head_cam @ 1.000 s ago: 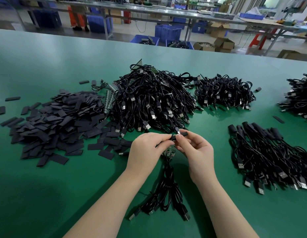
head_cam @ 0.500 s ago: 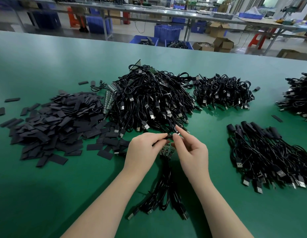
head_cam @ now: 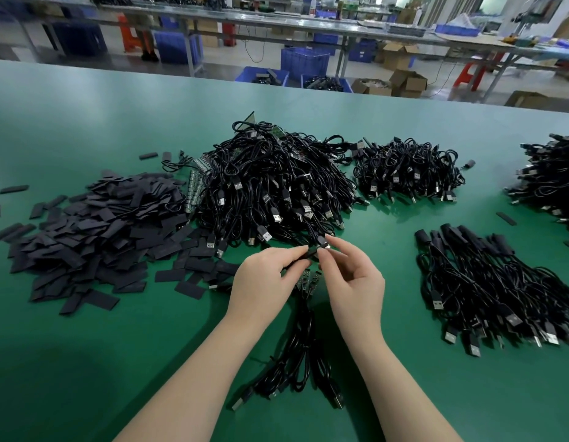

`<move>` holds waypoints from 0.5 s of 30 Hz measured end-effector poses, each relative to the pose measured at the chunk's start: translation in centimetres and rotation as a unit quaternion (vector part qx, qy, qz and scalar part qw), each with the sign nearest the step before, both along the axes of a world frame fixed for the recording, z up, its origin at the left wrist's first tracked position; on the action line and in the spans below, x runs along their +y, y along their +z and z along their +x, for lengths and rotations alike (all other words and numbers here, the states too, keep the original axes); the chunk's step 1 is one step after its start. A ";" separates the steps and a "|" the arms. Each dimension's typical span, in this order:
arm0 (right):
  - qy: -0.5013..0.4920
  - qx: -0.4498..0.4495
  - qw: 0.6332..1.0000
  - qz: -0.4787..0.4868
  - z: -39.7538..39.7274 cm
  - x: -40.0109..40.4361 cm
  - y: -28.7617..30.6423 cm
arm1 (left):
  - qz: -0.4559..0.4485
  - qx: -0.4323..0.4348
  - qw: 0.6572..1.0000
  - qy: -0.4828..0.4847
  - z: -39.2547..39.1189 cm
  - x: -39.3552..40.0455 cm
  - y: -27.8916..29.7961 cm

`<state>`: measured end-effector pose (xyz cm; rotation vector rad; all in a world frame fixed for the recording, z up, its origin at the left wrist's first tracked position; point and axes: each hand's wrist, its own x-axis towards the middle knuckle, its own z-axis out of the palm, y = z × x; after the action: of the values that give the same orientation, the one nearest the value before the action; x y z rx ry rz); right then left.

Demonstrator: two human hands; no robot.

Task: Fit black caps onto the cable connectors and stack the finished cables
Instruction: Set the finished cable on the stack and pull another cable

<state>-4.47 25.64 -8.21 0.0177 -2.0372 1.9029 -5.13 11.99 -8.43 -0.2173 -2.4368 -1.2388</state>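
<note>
Black plastic cap (head_cam: pixel 309 254) and black cable connector (head_cam: pixel 322 241) meet between both hands, above the green tabletop (head_cam: pixel 85 129). Left hand (head_cam: pixel 265 283) pinches the cap; right hand (head_cam: pixel 353 277) pinches the connector. Align both squarely, then push straight. Finished capped cables (head_cam: pixel 487 282) lie right; factory benches (head_cam: pixel 276 20) stand behind.

Caps pile (head_cam: pixel 95 237) left, tangled cables (head_cam: pixel 270 186) centre — capped cables (head_cam: pixel 499 288) right.
</note>
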 end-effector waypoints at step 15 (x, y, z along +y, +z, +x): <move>-0.003 -0.029 0.998 -0.059 -0.5 0.4 -0.1 | -0.031 0.053 0.997 -0.040 0.1 -0.1 -0.3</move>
<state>-4.94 26.03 -8.34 -0.0736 -1.9560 2.0394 -4.99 11.94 -8.75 -0.3921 -2.3986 -1.1553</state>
